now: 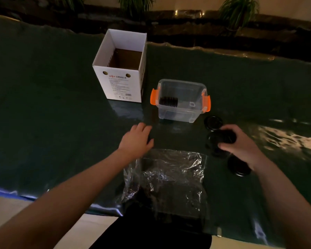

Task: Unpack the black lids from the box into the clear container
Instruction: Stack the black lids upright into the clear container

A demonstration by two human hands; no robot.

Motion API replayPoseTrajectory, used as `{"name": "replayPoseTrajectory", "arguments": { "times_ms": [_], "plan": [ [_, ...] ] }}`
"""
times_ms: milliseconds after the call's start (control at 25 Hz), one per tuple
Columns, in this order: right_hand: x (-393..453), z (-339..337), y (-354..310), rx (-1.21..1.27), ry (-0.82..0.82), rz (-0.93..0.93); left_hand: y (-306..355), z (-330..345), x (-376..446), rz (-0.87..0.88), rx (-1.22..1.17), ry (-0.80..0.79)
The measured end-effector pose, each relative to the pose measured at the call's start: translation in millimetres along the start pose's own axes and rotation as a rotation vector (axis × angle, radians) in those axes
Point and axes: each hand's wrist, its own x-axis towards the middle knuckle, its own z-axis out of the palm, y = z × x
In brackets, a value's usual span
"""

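A white cardboard box (pixel 118 85) stands open at the back left of the dark green table. To its right sits the clear container (pixel 180 112) with orange clips, and a row of black lids (pixel 168 101) stands on edge inside it. My right hand (pixel 239 142) grips a stack of black lids (pixel 223 136) just above the table, right of the container. One loose black lid (pixel 213 122) lies beyond that hand, another (pixel 239 168) under my right wrist. My left hand (pixel 136 141) rests flat on the table in front of the container, fingers relaxed and holding nothing.
A crumpled clear plastic bag (pixel 165 177) lies at the near edge of the table (pixel 43 123), between my arms. The table's near edge runs along the bottom left. A dark ledge with potted plants (pixel 239 11) lines the far side.
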Motion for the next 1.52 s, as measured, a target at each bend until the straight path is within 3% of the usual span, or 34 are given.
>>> {"name": "replayPoseTrajectory", "arguments": {
  "times_ms": [160,320,520,640,800,960,1120,1280,1520],
  "plan": [
    [49,13,-57,0.04,0.197,-0.062,21,-15,81,0.28,0.089,0.061],
    [96,37,-92,-0.028,0.313,-0.098,26,-12,132,0.356,0.112,0.029],
    [146,64,-102,-0.208,0.355,-0.105,24,5,177,0.395,0.215,-0.124],
    [170,74,-100,-0.347,0.321,-0.105,17,16,190,0.429,0.301,-0.168],
    [197,90,-91,-0.46,0.193,-0.012,1,31,193,0.502,0.346,-0.059],
    [212,107,-93,-0.257,-0.044,0.06,0,32,192,0.51,0.304,0.007],
    [231,100,-88,-0.065,-0.039,0.251,0,31,190,0.474,0.248,-0.02],
    [235,87,-79,0.209,-0.196,0.408,3,26,192,0.508,0.32,-0.031],
    [237,98,-79,0.075,-0.204,0.295,6,22,189,0.499,0.359,-0.025]
  ]
}}
